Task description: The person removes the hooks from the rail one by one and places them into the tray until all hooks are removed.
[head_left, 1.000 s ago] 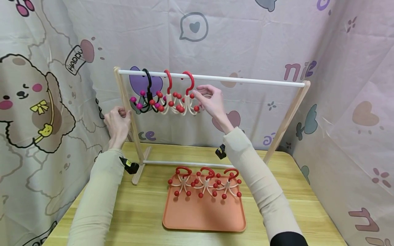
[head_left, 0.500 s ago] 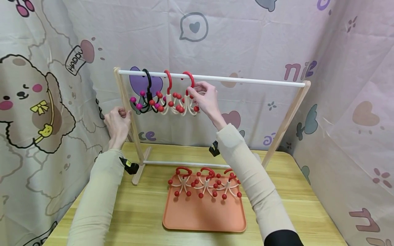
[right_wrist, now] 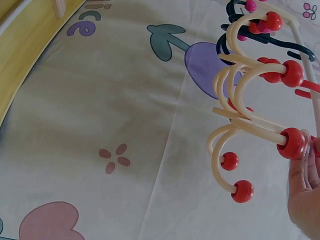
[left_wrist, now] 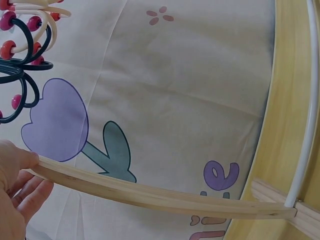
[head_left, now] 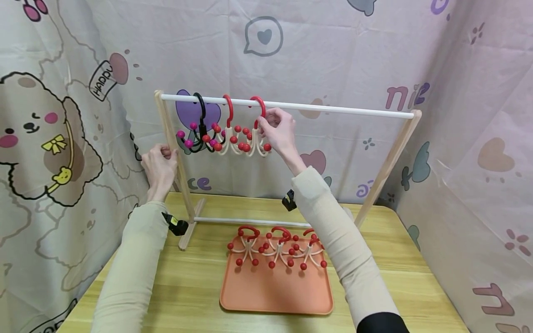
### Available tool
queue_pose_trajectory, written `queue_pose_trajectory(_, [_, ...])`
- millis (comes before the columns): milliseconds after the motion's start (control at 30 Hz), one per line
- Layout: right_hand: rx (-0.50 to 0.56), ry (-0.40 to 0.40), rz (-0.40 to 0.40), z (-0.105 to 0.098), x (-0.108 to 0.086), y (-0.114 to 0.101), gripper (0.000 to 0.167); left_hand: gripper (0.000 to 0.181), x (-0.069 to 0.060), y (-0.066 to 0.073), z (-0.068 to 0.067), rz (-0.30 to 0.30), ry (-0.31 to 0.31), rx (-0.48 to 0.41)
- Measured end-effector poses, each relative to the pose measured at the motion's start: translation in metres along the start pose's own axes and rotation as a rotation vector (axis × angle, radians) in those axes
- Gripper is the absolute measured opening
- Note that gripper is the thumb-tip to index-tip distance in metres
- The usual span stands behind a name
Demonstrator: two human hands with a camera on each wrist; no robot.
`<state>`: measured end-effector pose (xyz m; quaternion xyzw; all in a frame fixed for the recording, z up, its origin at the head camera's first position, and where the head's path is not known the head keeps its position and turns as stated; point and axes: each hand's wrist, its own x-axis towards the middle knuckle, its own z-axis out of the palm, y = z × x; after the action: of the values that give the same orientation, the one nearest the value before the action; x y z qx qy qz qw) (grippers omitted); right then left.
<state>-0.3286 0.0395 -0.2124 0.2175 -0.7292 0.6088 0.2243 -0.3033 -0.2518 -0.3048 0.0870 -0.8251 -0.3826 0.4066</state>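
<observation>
My left hand [head_left: 159, 166] pinches the left wooden post [head_left: 183, 185] of a small rack. In the left wrist view, thumb and fingers close round that post [left_wrist: 150, 196]. With my right hand [head_left: 281, 132] I pinch the red stem of the rightmost hanger [head_left: 263, 106], which hangs by its hook on the white rail [head_left: 333, 109]. Its cream prongs [right_wrist: 257, 131] end in red balls; in the right wrist view the hand [right_wrist: 305, 200] is partly cut off. Left of it hang another red-hooked hanger [head_left: 230, 113] and a black one [head_left: 202, 111] with magenta balls.
An orange tray [head_left: 276, 296] stands in front of the rack on the wooden table [head_left: 187, 282]. On it lie three hangers [head_left: 280, 247] with red hooks, the rightmost partly behind my right sleeve. A lower white bar [head_left: 250, 222] joins the rack's feet. Patterned cloth surrounds the table.
My right hand has moved left onto the rightmost hanging hanger and taken hold of its stem. That hanger's hook has shifted slightly right. The left hand has stayed on the post.
</observation>
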Motion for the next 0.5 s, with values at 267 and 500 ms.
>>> queue_pose_trajectory(267, [-0.008, 0.021, 0.019, -0.0036, -0.0020, -0.0022, 0.020, 0.025, 0.0015, -0.0009, 0.0003, 0.002, 0.014, 0.010])
queue_pose_trajectory(500, [0.033, 0.057, 0.027, -0.0084, -0.0031, -0.0036, 0.017, 0.024, 0.0019, -0.0015, 0.0003, 0.011, 0.022, 0.013])
